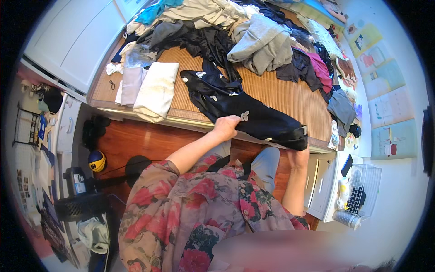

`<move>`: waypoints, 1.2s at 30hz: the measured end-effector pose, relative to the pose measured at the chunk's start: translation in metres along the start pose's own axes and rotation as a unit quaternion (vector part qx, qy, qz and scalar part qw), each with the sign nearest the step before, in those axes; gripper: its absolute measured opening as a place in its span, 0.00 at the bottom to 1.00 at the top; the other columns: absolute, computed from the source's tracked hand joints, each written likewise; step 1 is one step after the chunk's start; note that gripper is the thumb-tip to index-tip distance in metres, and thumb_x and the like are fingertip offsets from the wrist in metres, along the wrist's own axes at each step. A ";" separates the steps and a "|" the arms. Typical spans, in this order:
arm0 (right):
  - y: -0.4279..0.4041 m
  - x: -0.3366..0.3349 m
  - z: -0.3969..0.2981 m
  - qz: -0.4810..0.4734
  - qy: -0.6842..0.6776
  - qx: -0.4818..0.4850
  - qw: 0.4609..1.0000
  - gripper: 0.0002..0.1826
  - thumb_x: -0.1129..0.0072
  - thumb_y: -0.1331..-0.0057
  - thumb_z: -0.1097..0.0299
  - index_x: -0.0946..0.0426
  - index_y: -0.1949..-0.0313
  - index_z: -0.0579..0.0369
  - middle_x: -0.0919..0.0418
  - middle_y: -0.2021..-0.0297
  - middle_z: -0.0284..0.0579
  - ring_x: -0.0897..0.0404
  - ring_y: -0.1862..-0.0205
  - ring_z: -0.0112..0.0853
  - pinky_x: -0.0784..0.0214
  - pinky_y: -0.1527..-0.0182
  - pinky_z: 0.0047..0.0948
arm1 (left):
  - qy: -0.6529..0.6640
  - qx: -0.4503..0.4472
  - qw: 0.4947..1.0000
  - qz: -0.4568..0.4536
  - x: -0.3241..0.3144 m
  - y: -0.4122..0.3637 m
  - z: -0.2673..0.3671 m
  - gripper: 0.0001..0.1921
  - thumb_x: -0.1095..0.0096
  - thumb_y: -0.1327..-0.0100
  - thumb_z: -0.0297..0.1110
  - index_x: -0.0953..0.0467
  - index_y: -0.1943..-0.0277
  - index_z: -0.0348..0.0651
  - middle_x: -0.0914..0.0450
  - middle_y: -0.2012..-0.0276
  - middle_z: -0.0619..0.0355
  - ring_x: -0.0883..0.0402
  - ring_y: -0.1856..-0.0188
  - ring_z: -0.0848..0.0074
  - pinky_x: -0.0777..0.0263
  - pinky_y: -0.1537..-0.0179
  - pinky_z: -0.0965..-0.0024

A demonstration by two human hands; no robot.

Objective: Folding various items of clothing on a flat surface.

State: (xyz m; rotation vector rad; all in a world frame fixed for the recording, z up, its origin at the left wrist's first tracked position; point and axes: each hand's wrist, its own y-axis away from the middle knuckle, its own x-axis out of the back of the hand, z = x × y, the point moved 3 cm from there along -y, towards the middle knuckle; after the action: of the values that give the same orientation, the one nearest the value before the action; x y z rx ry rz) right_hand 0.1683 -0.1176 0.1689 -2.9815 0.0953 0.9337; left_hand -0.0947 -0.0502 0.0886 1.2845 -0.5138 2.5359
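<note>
A black garment with white animal-shaped patches [261,112] lies stretched across the near edge of a bed with a bamboo mat [190,98]. My left hand [227,127] grips its lower edge near the middle. At the garment's right end, my right hand [299,156] holds the hem from below, its fingers partly hidden by the cloth. Left of the garment sit a folded white cloth [158,90] and a folded light grey cloth [131,86]. Behind it, a crumpled grey garment [261,42] rests among piled clothes.
More heaped clothes [207,12] cover the far side of the bed, and a magenta garment [319,69] lies at the right. A black fan [80,204] and a ball [97,160] are at the left. A white cabinet [321,185] with a wire basket [365,190] stands at the right.
</note>
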 end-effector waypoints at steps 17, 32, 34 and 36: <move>-0.026 0.067 -0.089 0.138 -0.031 0.149 0.979 0.16 0.50 0.35 0.68 0.28 0.50 0.62 0.22 0.53 0.46 0.22 0.52 0.39 0.30 0.46 0.40 | 0.014 0.139 0.982 0.128 0.048 0.077 -0.146 0.12 0.47 0.44 0.28 0.20 0.59 0.40 0.20 0.65 0.41 0.21 0.60 0.51 0.28 0.56 0.54; -0.088 0.109 0.039 0.207 0.242 -0.116 0.941 0.25 0.49 0.32 0.56 0.37 0.44 0.61 0.21 0.69 0.50 0.21 0.75 0.33 0.24 0.73 0.31 | 0.253 0.049 0.931 0.257 0.138 -0.032 0.001 0.10 0.41 0.37 0.33 0.19 0.59 0.35 0.20 0.77 0.56 0.21 0.75 0.78 0.31 0.71 0.73; -0.065 0.068 0.097 0.134 0.317 -0.141 0.928 0.26 0.46 0.33 0.67 0.41 0.39 0.61 0.21 0.64 0.53 0.18 0.72 0.33 0.25 0.76 0.26 | 0.150 -0.010 0.957 0.249 0.130 -0.031 0.020 0.09 0.40 0.39 0.34 0.19 0.61 0.39 0.20 0.74 0.49 0.19 0.72 0.65 0.29 0.69 0.67; -0.060 0.090 0.140 0.053 0.475 0.055 0.877 0.33 0.40 0.38 0.67 0.43 0.36 0.61 0.25 0.54 0.57 0.19 0.68 0.29 0.27 0.73 0.26 | 0.053 -0.073 0.974 0.208 0.119 -0.047 0.052 0.07 0.39 0.41 0.35 0.19 0.66 0.41 0.20 0.74 0.48 0.21 0.69 0.55 0.28 0.67 0.59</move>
State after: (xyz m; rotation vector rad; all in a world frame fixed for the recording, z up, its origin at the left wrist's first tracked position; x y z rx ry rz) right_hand 0.1663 -0.0578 0.0025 -3.0111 0.3020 -0.5946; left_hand -0.1082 -0.0220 0.2226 1.0720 -1.0175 2.8095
